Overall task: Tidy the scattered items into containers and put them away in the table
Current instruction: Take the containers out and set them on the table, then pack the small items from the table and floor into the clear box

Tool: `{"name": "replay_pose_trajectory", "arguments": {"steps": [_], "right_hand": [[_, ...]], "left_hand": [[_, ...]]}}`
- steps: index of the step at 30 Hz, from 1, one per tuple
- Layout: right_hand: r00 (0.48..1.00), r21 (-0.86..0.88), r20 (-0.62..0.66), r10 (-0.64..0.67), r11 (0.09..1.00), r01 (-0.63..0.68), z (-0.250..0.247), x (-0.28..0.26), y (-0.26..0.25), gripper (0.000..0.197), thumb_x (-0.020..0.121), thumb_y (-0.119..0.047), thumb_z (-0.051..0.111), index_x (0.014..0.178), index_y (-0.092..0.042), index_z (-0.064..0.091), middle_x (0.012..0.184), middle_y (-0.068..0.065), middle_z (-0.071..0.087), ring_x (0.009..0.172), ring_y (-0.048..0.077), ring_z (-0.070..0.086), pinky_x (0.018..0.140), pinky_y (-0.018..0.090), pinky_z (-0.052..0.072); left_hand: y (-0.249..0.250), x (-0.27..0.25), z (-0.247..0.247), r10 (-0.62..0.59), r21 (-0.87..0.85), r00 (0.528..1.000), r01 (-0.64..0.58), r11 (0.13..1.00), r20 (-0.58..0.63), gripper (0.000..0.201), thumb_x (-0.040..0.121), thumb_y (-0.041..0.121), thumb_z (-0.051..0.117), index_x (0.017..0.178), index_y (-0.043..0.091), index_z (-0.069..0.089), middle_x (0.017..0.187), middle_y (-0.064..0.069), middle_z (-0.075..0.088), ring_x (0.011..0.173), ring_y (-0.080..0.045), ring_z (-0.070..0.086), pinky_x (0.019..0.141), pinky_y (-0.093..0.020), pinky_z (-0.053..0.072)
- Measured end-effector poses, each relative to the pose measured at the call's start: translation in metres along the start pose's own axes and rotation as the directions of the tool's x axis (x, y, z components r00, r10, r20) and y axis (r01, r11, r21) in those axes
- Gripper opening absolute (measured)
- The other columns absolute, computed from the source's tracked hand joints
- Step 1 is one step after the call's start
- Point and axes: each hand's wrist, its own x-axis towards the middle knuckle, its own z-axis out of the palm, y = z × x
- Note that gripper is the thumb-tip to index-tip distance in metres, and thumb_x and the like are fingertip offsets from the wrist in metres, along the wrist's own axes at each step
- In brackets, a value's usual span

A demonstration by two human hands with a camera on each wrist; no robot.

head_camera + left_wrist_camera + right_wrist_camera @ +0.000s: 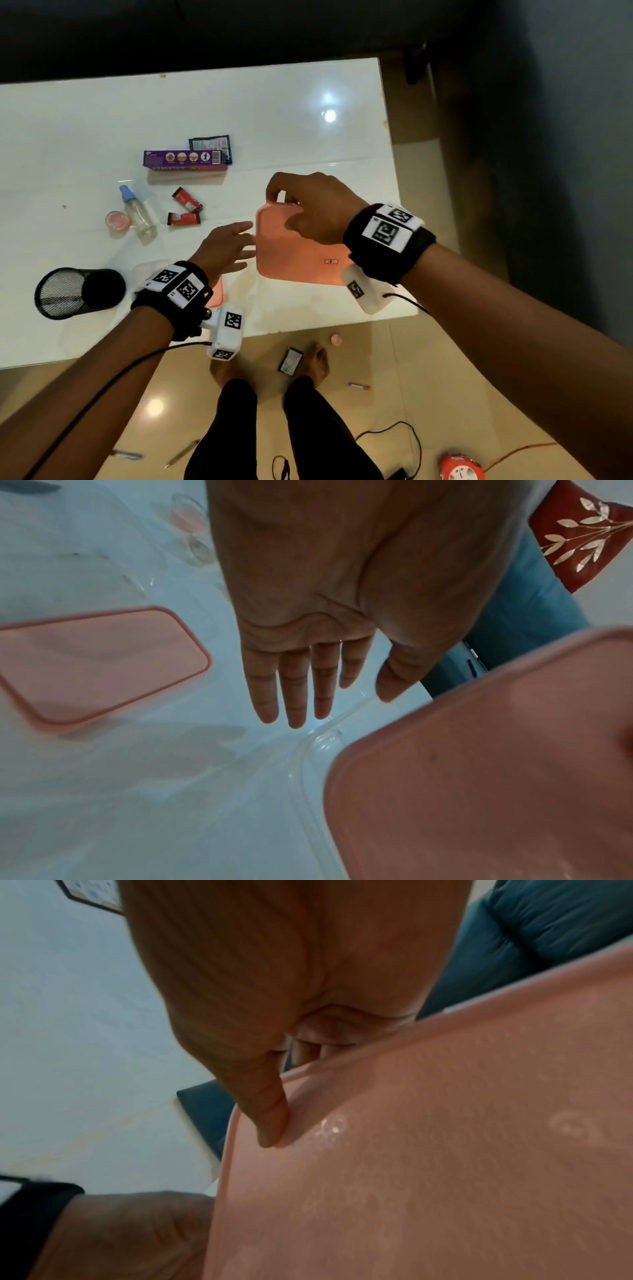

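A large pink lid sits tilted over a clear container at the table's right front. My right hand pinches the lid's far left corner, thumb on top and fingers curled under the edge. The right wrist view shows that thumb pressed on the lid. My left hand hovers with straight fingers just left of the lid, holding nothing. In the left wrist view the left hand is above the clear container rim, beside the lid. A smaller pink-lidded box lies under my left wrist.
On the white table lie a purple box, a dark sachet, a spray bottle, two red sachets, a small pink jar and a tipped black mesh cup. Pens, a card and cables lie on the floor.
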Motion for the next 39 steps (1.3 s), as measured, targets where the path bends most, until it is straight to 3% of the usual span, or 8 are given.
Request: {"name": "replay_pose_trajectory", "arguments": {"steps": [5, 8, 15, 20, 25, 31, 35, 39], "right_hand": [[0.995, 0.063, -0.101, 0.017, 0.998, -0.011, -0.017, -0.056, 0.012, 0.032, 0.084, -0.018, 0.059, 0.109, -0.038, 0.058, 0.097, -0.011, 0.065, 0.085, 0.015, 0.058, 0.075, 0.031, 0.049], [0.987, 0.048, -0.159, 0.029, 0.999, -0.022, -0.021, -0.090, 0.026, 0.031, 0.087, -0.018, 0.059, 0.111, -0.037, 0.060, 0.098, -0.014, 0.065, 0.081, 0.009, 0.055, 0.073, 0.027, 0.044], [0.926, 0.045, -0.371, 0.074, 0.997, -0.061, -0.053, -0.148, 0.065, 0.021, 0.090, -0.012, 0.063, 0.110, -0.019, 0.066, 0.096, -0.006, 0.067, 0.084, 0.015, 0.065, 0.077, 0.042, 0.058], [0.819, -0.070, -0.574, 0.010, 0.996, -0.061, -0.076, -0.133, 0.074, 0.019, 0.092, -0.013, 0.062, 0.109, -0.009, 0.068, 0.103, 0.009, 0.070, 0.091, 0.013, 0.061, 0.081, 0.034, 0.055], [0.688, -0.036, -0.724, -0.050, 0.999, 0.034, -0.054, -0.048, 0.094, 0.019, 0.094, -0.018, 0.061, 0.107, -0.015, 0.074, 0.103, 0.002, 0.073, 0.092, 0.008, 0.065, 0.087, 0.014, 0.048], [0.884, -0.005, -0.467, 0.024, 1.000, -0.029, 0.004, 0.049, 0.127, 0.024, 0.089, -0.007, 0.065, 0.107, -0.019, 0.075, 0.123, 0.003, 0.068, 0.132, 0.025, 0.049, 0.112, 0.035, 0.037], [0.947, -0.042, -0.308, 0.089, 0.993, -0.108, 0.011, 0.066, 0.133, 0.030, 0.087, 0.002, 0.062, 0.109, -0.016, 0.072, 0.123, 0.003, 0.067, 0.132, 0.024, 0.049, 0.115, 0.029, 0.030], [0.944, -0.068, -0.235, 0.231, 0.965, -0.253, 0.010, 0.075, 0.137, 0.039, 0.086, 0.004, 0.052, 0.103, -0.025, 0.072, 0.127, 0.004, 0.064, 0.121, 0.025, 0.056, 0.103, 0.029, 0.042]], "left_hand": [[0.010, 0.011, 0.022, 0.146, 0.240, 0.989, -0.147, 0.960, 0.022, 0.057, 0.085, 0.012, 0.065, 0.135, 0.028, 0.043, 0.106, -0.009, 0.065, 0.096, -0.031, 0.066, 0.079, -0.048, 0.058], [0.010, 0.018, 0.029, 0.215, 0.378, 0.976, -0.188, 0.907, -0.031, 0.051, 0.084, 0.003, 0.062, 0.130, 0.022, 0.051, 0.099, -0.008, 0.067, 0.087, -0.033, 0.068, 0.068, -0.038, 0.059], [-0.019, 0.024, -0.013, 0.213, 0.467, 0.957, -0.100, 0.879, -0.196, 0.049, 0.073, 0.005, 0.060, 0.109, 0.038, 0.057, 0.090, -0.001, 0.070, 0.087, -0.031, 0.068, 0.081, -0.048, 0.057], [-0.035, 0.006, -0.040, 0.173, 0.415, 0.954, -0.058, 0.908, -0.246, 0.047, 0.078, -0.001, 0.060, 0.114, 0.029, 0.059, 0.089, -0.005, 0.071, 0.083, -0.031, 0.069, 0.075, -0.048, 0.059], [-0.043, 0.001, -0.039, 0.148, 0.335, 0.965, -0.069, 0.940, -0.216, 0.047, 0.083, -0.004, 0.062, 0.120, 0.025, 0.058, 0.089, -0.009, 0.070, 0.079, -0.033, 0.070, 0.068, -0.044, 0.060], [-0.050, 0.004, -0.035, 0.155, 0.287, 0.955, -0.079, 0.955, -0.252, 0.047, 0.080, -0.004, 0.061, 0.117, 0.026, 0.062, 0.084, -0.007, 0.071, 0.075, -0.029, 0.068, 0.065, -0.040, 0.060], [-0.055, 0.003, -0.032, 0.187, 0.309, 0.951, -0.106, 0.945, -0.245, 0.043, 0.080, 0.000, 0.062, 0.114, 0.027, 0.061, 0.083, -0.003, 0.072, 0.078, -0.028, 0.070, 0.072, -0.044, 0.060], [-0.054, 0.004, -0.033, 0.175, 0.298, 0.955, -0.100, 0.949, -0.240, 0.043, 0.082, 0.001, 0.063, 0.117, 0.026, 0.060, 0.086, -0.002, 0.071, 0.077, -0.025, 0.070, 0.067, -0.038, 0.061]]}}
